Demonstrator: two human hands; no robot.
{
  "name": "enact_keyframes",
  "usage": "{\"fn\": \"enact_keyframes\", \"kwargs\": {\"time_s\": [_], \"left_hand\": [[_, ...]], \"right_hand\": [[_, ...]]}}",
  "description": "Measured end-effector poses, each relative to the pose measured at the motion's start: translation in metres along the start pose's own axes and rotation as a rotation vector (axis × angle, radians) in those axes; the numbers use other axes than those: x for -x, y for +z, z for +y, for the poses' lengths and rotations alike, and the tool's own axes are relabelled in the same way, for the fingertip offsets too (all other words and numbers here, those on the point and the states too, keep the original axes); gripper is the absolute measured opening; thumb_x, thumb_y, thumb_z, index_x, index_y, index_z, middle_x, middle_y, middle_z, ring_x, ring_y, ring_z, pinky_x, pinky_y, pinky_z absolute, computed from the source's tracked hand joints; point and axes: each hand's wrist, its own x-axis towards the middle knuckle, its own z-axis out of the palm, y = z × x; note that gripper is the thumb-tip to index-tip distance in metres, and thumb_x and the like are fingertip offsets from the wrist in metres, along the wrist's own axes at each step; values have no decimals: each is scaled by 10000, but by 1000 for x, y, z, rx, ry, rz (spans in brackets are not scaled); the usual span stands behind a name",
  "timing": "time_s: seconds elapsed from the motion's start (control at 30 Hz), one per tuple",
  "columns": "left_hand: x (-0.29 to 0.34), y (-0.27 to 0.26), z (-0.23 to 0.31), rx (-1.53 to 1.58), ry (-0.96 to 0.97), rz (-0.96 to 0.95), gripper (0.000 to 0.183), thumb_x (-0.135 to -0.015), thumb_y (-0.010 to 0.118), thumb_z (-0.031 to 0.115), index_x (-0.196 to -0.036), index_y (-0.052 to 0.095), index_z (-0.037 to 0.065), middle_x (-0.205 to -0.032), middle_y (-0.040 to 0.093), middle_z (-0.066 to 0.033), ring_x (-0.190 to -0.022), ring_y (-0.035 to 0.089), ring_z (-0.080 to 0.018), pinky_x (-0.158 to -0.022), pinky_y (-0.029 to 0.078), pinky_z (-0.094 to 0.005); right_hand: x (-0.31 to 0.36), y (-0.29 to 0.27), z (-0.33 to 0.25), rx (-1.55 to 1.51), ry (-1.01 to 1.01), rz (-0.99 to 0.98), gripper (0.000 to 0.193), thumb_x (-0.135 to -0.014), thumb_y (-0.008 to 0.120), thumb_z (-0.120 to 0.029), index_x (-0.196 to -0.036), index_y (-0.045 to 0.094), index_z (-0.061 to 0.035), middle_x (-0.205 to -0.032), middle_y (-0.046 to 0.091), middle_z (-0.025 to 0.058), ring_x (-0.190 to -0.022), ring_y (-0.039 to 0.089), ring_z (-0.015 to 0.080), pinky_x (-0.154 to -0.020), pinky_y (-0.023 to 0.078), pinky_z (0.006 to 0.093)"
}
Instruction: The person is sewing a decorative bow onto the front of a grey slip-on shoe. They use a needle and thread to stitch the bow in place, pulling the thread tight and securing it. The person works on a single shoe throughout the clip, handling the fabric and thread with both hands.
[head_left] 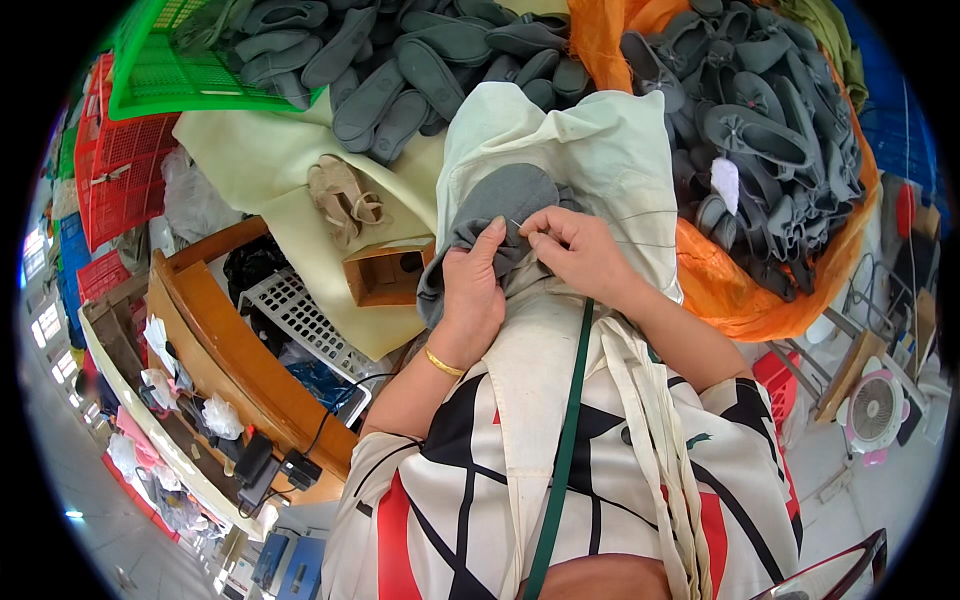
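Observation:
My left hand (474, 290) is closed on a grey cloth shoe (510, 192), thumb on top, over my lap. The shoe's rounded sole end points away from me, and its soft upper is bunched under my fingers. My right hand (582, 252) is at the shoe's right side, thumb and forefinger pinched on a thin, pale needle (518, 226) at the fabric. A dark thread (645, 243) runs off to the right across the whitish apron (600, 140) on my lap. The needle's tip and my left fingertips are hidden.
Grey shoes (430, 80) lie heaped ahead beside a green basket (200, 70). More fill an orange sack (715, 290) at right. Beige sandals (343, 195) and a small cardboard box (385, 275) sit on a pale yellow sheet (270, 190). A wooden drawer unit (240, 360) stands left, a fan (876, 410) right.

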Motion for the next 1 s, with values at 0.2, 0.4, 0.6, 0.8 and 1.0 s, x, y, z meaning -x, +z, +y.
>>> {"fn": "enact_keyframes", "kwargs": {"time_s": [0.2,0.4,0.6,0.8,1.0], "left_hand": [[0,-1,1,5,-1,-6,175,-906,721,121,-1047,642,55,-990,688,-27,-885,639,-117,-838,509,-281],[1,1,2,2,-4,1,183,-899,728,117,-1046,648,42,-990,692,-37,-893,648,-126,-850,514,-284],[0,-3,1,-1,-42,0,198,-905,715,107,-1072,646,27,-1037,698,-58,-926,657,-135,-867,523,-296],[6,-1,1,-19,-47,-40,243,-926,685,105,-1139,633,1,-1092,689,-73,-986,652,-153,-907,516,-310],[8,5,5,10,-14,-53,267,-926,683,104,-1163,617,0,-1108,682,-72,-1011,644,-156,-931,504,-311]], "right_hand": [[-1,-2,-3,-10,7,-17,166,-887,592,-109,-982,655,12,-719,612,50,-611,505,91,-586,434,264],[-2,-2,0,-28,49,-32,161,-888,596,-97,-987,662,11,-688,591,16,-594,488,62,-561,415,250],[-8,-7,-3,-135,182,-96,147,-881,598,-103,-938,664,16,-687,605,6,-599,509,65,-556,435,259],[-10,0,3,-175,136,-85,108,-946,603,-129,-948,611,-22,-686,550,-43,-572,455,25,-503,362,216],[-5,8,12,-53,-43,18,119,-921,610,-144,-937,611,-26,-703,602,50,-610,532,128,-588,449,294]]}}
